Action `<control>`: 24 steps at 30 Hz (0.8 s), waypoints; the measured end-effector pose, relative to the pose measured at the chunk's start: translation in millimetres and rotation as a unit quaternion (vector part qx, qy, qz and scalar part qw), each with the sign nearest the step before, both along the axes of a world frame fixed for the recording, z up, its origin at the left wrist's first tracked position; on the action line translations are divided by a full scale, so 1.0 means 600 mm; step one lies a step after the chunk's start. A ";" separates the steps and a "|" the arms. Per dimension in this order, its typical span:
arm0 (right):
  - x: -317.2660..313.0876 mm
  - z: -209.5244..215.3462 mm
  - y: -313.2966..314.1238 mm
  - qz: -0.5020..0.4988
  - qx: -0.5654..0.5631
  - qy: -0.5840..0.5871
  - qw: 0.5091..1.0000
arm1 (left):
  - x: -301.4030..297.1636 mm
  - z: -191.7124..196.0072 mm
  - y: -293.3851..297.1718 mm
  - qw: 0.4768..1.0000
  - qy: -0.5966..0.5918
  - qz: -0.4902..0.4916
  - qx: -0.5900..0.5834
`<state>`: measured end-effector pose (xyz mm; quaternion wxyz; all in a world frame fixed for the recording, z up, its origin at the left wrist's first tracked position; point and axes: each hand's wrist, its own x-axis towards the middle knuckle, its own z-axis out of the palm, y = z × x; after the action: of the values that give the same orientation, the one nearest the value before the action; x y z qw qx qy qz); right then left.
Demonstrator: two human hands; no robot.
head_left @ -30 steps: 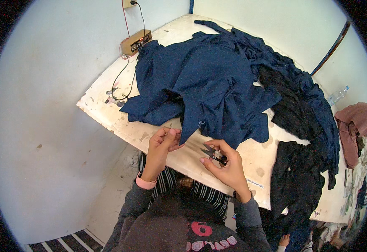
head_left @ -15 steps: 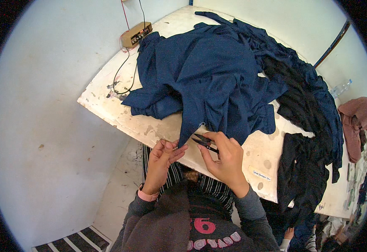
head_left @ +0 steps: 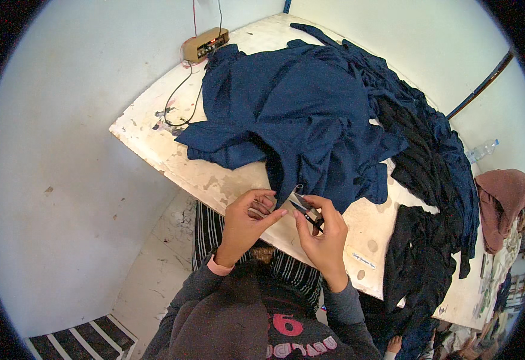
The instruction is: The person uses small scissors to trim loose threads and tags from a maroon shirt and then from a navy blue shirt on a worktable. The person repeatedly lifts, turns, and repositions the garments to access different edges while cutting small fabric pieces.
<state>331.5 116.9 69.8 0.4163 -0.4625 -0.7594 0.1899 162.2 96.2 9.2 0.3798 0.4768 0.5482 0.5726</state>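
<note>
A dark navy garment [head_left: 298, 90] lies bunched on the white table, and a narrow end of it hangs toward me. My left hand [head_left: 245, 221] has that end at its thumb and curled fingers. In my right hand [head_left: 327, 235] is a pair of black thread snips [head_left: 314, 221], gripped between thumb and fingers. The blades point up and left, close beside the garment's edge. A pale loose thread [head_left: 299, 188] curls from that edge just above the snips. Whether the blades touch any thread is too small to make out.
More navy and black garments [head_left: 421, 240] are heaped along the right of the table [head_left: 214, 186]. A tan box with knobs [head_left: 205, 45] and cables stands at the far left corner. A plastic bottle [head_left: 483, 150] lies at the right. Another person in a brown head covering [head_left: 502, 195] sits beyond.
My left hand has moved up and right along the garment's end, its thumb now reaching toward the snips. The snips have shifted slightly right and down. The whole view has tilted a little.
</note>
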 end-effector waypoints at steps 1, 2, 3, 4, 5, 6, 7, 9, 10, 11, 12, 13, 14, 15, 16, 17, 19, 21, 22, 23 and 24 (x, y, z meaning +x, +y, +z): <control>0.007 -0.005 0.000 -0.008 0.003 -0.006 1.000 | 0.003 0.002 -0.001 1.000 0.026 0.009 -0.002; 0.014 -0.014 0.001 -0.016 0.006 -0.012 1.000 | 0.006 0.007 -0.002 0.998 0.053 0.019 -0.003; 0.020 -0.020 0.002 -0.023 0.008 -0.018 1.000 | 0.008 0.010 -0.003 0.996 0.079 0.028 -0.005; 0.024 -0.024 0.003 -0.022 0.012 -0.025 0.999 | 0.009 0.011 -0.004 0.998 0.060 0.021 -0.015; 0.028 -0.027 0.003 -0.020 0.016 -0.032 0.999 | 0.009 0.012 -0.006 0.999 0.042 0.014 -0.024; 0.031 -0.030 0.004 -0.019 0.020 -0.039 0.999 | 0.008 0.011 -0.007 0.999 0.023 0.007 -0.034; 0.032 -0.032 0.005 -0.008 0.034 -0.048 0.998 | 0.007 0.005 -0.007 1.000 -0.014 -0.001 -0.028; 0.032 -0.033 0.010 0.014 0.062 -0.068 0.996 | 0.003 -0.015 -0.007 0.996 -0.089 -0.017 -0.015; 0.032 -0.033 0.011 0.026 0.067 -0.084 0.994 | 0.000 -0.019 -0.007 0.996 -0.084 -0.017 -0.016; 0.031 -0.033 0.012 0.039 0.072 -0.099 0.992 | -0.003 -0.022 -0.008 0.997 -0.079 -0.016 -0.016; 0.030 -0.033 0.013 0.052 0.077 -0.114 0.989 | -0.005 -0.024 -0.008 0.997 -0.074 -0.015 -0.016; 0.028 -0.034 0.016 0.059 0.101 -0.120 0.986 | -0.004 -0.027 -0.008 0.997 -0.079 -0.013 -0.009; 0.025 -0.037 0.019 0.068 0.126 -0.127 0.982 | -0.004 -0.030 -0.008 0.996 -0.084 -0.010 -0.001; 0.022 -0.039 0.021 0.076 0.150 -0.134 0.977 | -0.005 -0.030 -0.009 0.996 -0.089 -0.006 0.007; 0.020 -0.040 0.022 0.076 0.158 -0.146 0.974 | -0.005 -0.030 -0.010 0.996 -0.086 -0.006 0.001; 0.017 -0.041 0.023 0.077 0.166 -0.158 0.970 | -0.005 -0.029 -0.010 0.997 -0.083 -0.006 -0.005; 0.012 -0.042 0.025 0.076 0.186 -0.177 0.964 | -0.005 -0.027 -0.013 0.997 -0.082 -0.003 -0.011; 0.006 -0.043 0.028 0.072 0.210 -0.190 0.956 | -0.004 -0.025 -0.016 0.996 -0.087 0.001 -0.011; 0.004 -0.043 0.027 0.068 0.212 -0.199 0.955 | -0.005 -0.024 -0.017 0.996 -0.085 -0.004 -0.014; 0.003 -0.042 0.026 0.063 0.213 -0.207 0.953 | -0.005 -0.022 -0.018 0.996 -0.083 -0.010 -0.018; 0.002 -0.042 0.026 0.058 0.215 -0.215 0.951 | -0.006 -0.020 -0.019 0.996 -0.081 -0.017 -0.021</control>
<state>332.8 132.2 44.6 0.3206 -0.3468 -0.8795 -0.0579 158.5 84.6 -3.1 0.4425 0.4297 0.5196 0.5912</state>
